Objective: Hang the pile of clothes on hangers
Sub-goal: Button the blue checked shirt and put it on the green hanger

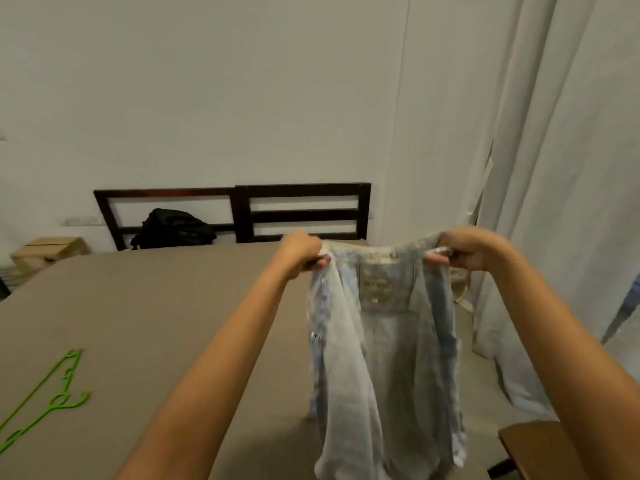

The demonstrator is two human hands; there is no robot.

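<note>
**A:** Where is the shirt?

**B:** The pale blue shirt [384,341] hangs in the air over the right side of the bed [156,306], front open, with the neck label facing the camera. The left hand [301,249] pinches one shoulder and the right hand [464,247] pinches the other. Each grip is closed on cloth beside the collar.

**A:** What could go wrong?

**B:** The cloth looks blurred, so I judge it is swinging, and a shallow pinch could slip and drop a shoulder. Both hands are also occupied. The green hangers [45,396] lie flat at the bed's near left, well apart from the shirt. Taking one means one hand lets go, and then the shirt may sag, twist or slide off the bed's right edge.

**A:** Is anything in the way?

**B:** Only bedding lies between the shirt and the hangers, so that reach looks free. A black bag [173,228] sits far off by the dark headboard [242,209], and a cardboard box [48,251] stands to the left of the bed. The pale curtain [554,168] hangs near the right hand. A brown wooden piece [540,448] juts in at the lower right, near the hem, but I cannot tell what it is. The hem might snag on it.
</note>
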